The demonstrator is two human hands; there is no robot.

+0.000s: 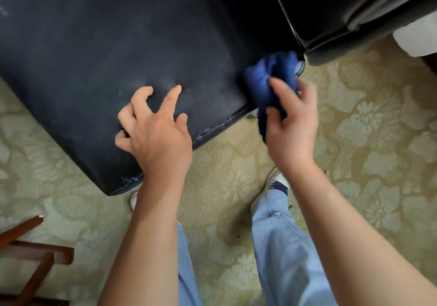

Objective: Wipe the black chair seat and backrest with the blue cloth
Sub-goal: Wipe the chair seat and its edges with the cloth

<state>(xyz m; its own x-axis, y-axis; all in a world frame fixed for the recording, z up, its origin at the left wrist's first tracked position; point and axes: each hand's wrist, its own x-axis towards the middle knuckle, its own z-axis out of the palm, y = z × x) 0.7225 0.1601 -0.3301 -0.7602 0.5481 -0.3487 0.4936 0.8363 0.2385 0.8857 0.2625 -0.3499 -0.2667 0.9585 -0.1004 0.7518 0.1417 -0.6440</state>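
Observation:
The black chair seat fills the upper left, dusty, with a worn front edge showing blue flecks. A dark upright part, perhaps the backrest, stands at the top right. My right hand grips the bunched blue cloth at the seat's right front corner, the cloth touching the corner's edge. My left hand hovers over the seat's front edge, fingers spread and curled, holding nothing.
A green patterned carpet covers the floor. My legs in light blue jeans and white shoes stand just in front of the seat. A brown wooden frame sits at the lower left. Something white is at the right edge.

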